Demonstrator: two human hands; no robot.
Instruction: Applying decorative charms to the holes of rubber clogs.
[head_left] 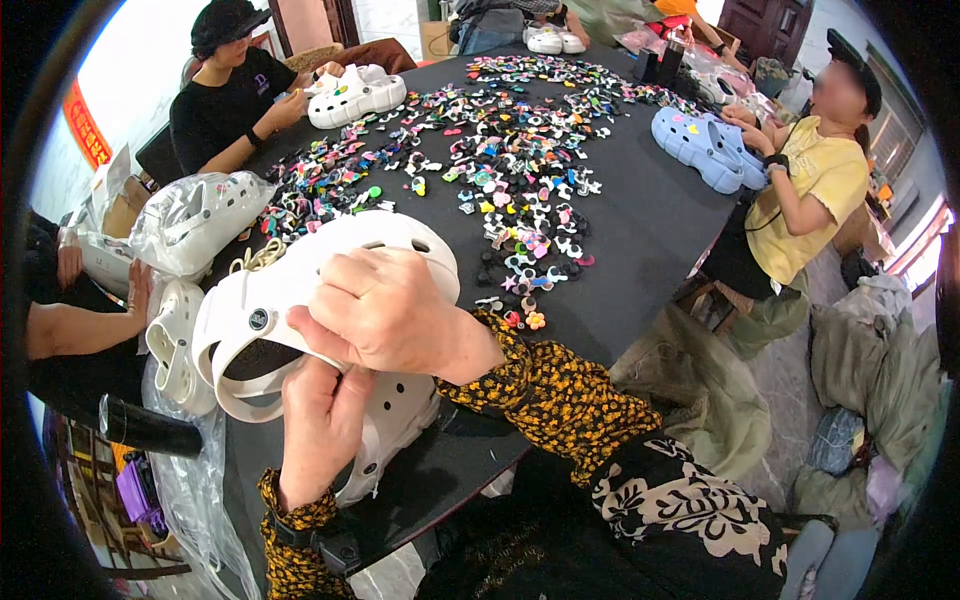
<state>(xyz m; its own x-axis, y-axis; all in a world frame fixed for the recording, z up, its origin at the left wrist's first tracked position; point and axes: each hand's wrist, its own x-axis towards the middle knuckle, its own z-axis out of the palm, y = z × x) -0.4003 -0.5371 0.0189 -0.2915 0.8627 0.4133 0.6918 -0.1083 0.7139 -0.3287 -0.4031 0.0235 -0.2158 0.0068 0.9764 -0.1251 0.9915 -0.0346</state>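
A white clog [345,240] with a round rivet on its strap lies tilted in front of me, its toe toward the upper right. My left hand [322,415] closes on the edge of its foot opening, with some fingers hidden inside. Over the upper, my right hand [385,310] is curled into a fist with its thumb by the opening. Both hands meet at the thumbs. What the right fingers pinch, if anything, is hidden. Below them a second white clog [395,420] shows in part, with dark holes.
Many small colourful shoe charms [520,180] spread over the black table [640,270]. At left are white clogs [178,345], a bagged white clog [205,220] and a black cylinder [150,427]. Co-workers sit around, one with a blue clog [700,145], another with a white clog [355,97].
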